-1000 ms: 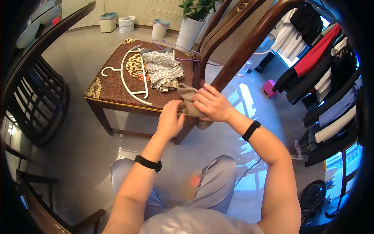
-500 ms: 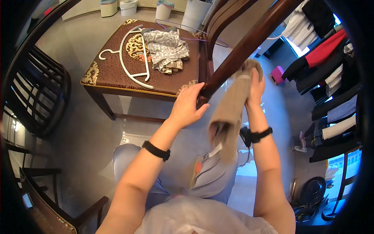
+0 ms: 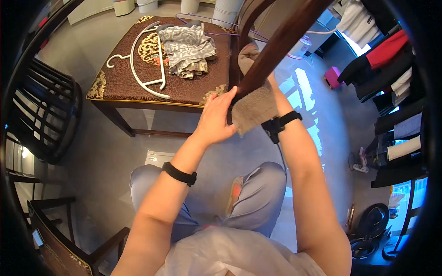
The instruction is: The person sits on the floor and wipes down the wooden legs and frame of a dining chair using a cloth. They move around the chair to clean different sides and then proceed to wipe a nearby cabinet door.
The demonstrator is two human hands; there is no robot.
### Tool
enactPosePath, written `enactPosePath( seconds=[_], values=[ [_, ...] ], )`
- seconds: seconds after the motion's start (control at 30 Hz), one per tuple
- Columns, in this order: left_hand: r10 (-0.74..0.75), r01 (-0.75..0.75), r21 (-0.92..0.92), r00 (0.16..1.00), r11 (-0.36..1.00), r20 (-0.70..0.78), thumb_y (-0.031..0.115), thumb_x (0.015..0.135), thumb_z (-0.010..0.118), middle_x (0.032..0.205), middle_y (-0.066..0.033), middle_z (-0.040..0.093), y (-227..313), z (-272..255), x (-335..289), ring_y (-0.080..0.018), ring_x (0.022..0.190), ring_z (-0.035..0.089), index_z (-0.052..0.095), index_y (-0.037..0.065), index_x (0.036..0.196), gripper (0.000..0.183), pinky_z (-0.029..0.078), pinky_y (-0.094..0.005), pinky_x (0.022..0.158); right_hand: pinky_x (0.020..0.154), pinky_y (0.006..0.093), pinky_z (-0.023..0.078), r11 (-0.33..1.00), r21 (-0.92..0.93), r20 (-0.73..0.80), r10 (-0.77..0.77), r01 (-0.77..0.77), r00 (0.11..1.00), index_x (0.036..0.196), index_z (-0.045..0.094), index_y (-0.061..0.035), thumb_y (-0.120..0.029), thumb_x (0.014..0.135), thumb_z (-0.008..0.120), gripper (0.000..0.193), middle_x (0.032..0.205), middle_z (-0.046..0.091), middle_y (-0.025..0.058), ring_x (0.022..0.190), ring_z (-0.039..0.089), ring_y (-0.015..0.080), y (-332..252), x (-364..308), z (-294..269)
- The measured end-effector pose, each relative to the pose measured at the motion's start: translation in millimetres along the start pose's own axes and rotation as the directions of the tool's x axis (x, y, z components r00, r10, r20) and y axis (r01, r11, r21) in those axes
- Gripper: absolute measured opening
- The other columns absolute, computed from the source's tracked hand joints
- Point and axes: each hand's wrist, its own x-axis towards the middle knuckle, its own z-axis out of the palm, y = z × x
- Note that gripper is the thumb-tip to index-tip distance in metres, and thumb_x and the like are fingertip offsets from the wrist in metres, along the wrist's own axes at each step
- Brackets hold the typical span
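So, both hands are working at the chair's front corner with a fuzzy grey-brown cloth (image 3: 255, 110).
The left hand (image 3: 215, 117) is lying partly open by the corner of the brown, gold-patterned wooden chair (image 3: 120, 87), thumb spread toward the cloth; the right hand (image 3: 273, 87) is mostly hiding behind the dark wooden post (image 3: 286, 39) and cloth, so can't tell its grip. White plastic hanger (image 3: 162, 60) and crumpled grey-and-white patterned garment (image 3: 189, 48) are sitting on the seat.

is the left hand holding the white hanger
No, the left hand is at the near corner of the chair seat, with the white hanger lying apart from it.
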Motion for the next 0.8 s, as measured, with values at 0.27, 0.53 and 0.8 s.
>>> enactPosePath(
  seconds=[0.27,0.53,0.8],
  values=[
    [0.071,-0.069,-0.04,0.997,0.997,0.032,0.013,0.068,0.067,0.134,-0.0189,0.051,-12.5,1.2,2.0,-0.0341,0.127,0.046,0.034,0.004,0.147,0.086,0.021,-0.0504,0.114,0.09,0.036,0.049,0.674,0.665,-0.044,0.466,-0.322,0.884,0.12,0.055,-0.006,-0.014,0.089,0.065,0.033,0.11,0.063,0.0104,0.101,0.061,0.0201,-17.2,-72.7,34.9],
    [-0.02,0.057,-0.153,0.973,0.987,0.232,0.007,0.076,0.067,0.149,-0.0162,0.04,6.3,-26.1,-13.0,-0.0317,0.14,0.034,0.037,0.007,0.147,0.077,0.022,-0.0393,0.117,0.104,0.0347,0.039,0.962,0.19,-0.292,0.245,-0.195,0.924,0.137,0.037,-0.0024,-0.021,0.081,0.074,0.07,0.132,0.05,0.0121,0.123,0.049,0.021,23.4,-139.2,46.4],
    [-0.22,0.227,-0.136,0.973,0.964,0.064,0.002,0.084,0.064,0.133,-0.0149,0.055,7.9,-66.1,-37.3,-0.0254,0.121,0.055,0.058,0.003,0.128,0.044,0.04,-0.0343,0.105,0.093,0.0369,0.048,0.94,-0.054,-0.525,0.261,-0.338,0.81,0.124,0.05,0.0018,-0.032,0.062,0.092,0.082,0.122,0.059,0.0148,0.108,0.059,0.0251,87.0,-152.2,113.6]
  ],
)
